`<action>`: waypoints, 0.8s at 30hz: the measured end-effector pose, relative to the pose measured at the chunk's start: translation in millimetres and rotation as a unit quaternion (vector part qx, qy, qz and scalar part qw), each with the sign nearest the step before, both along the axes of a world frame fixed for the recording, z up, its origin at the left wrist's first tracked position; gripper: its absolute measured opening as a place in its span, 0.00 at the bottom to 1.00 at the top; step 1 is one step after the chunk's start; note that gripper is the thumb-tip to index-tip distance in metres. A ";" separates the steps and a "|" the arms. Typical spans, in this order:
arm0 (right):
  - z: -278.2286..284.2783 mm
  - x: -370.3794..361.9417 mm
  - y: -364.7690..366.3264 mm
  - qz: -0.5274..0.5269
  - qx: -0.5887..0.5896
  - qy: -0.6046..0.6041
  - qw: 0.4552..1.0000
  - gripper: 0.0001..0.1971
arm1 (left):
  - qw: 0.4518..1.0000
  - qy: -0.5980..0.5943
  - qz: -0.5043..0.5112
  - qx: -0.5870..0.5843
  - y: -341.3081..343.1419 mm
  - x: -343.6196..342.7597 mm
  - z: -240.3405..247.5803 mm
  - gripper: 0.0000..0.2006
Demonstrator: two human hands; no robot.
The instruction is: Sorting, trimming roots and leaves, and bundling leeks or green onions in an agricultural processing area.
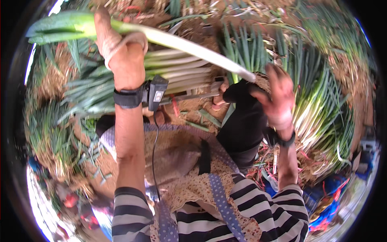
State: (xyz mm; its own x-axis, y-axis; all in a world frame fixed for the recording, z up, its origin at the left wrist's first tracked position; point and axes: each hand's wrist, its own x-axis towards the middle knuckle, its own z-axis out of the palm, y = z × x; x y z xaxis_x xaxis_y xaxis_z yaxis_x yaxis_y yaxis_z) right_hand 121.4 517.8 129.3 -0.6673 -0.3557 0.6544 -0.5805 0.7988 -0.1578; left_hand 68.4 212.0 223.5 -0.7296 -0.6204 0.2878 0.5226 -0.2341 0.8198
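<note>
A long green onion (pixel 189 45) lies slantwise across the upper view, green leaves at left and white root end at right. My left hand (pixel 125 60), with a pale wrap about it, is closed round the onion where green turns white. My right hand (pixel 278 94) is beside the root end, blurred by motion; its thumb and fingers look apart. I cannot tell if they touch the roots. Under the held onion, a row of green onions (pixel 181 66) lies with white stalks to the right, over a narrow metal bar (pixel 191 97).
More green onions (pixel 318 101) are heaped at right, and others (pixel 52 141) at left. Loose leaf scraps (pixel 207 117) litter the brown ground. Blue plastic bags (pixel 322 201) and red ties are at lower right. A cable (pixel 154 161) runs down from the device on my left wrist.
</note>
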 end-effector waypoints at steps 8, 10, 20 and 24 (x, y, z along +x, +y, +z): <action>-42.8 -105.0 -117.2 0.143 -0.034 -0.213 0.966 0.24 | 0.995 0.012 -0.001 0.099 -115.7 46.0 4.8 0.15; -57.7 -120.2 -134.2 0.158 0.026 -0.254 0.954 0.23 | 0.995 0.014 0.037 0.096 -157.0 54.3 -26.5 0.15; -139.7 -136.0 -170.3 0.145 0.274 -0.387 0.869 0.22 | 0.933 -0.133 0.131 0.308 -198.9 74.4 -191.8 0.18; -147.5 -129.2 -177.5 0.136 0.321 -0.433 0.831 0.21 | 0.929 -0.128 0.135 0.321 -195.7 81.5 -208.8 0.22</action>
State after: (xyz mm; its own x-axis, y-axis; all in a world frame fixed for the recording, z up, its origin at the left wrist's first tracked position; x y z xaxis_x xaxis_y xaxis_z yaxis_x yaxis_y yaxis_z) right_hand -7.7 340.3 -18.2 -0.6273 -0.6606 -0.4126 -0.6442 0.7378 -0.2018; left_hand 149.8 16.4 14.6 -0.5157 -0.7747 -0.3660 0.4412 -0.6063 0.6617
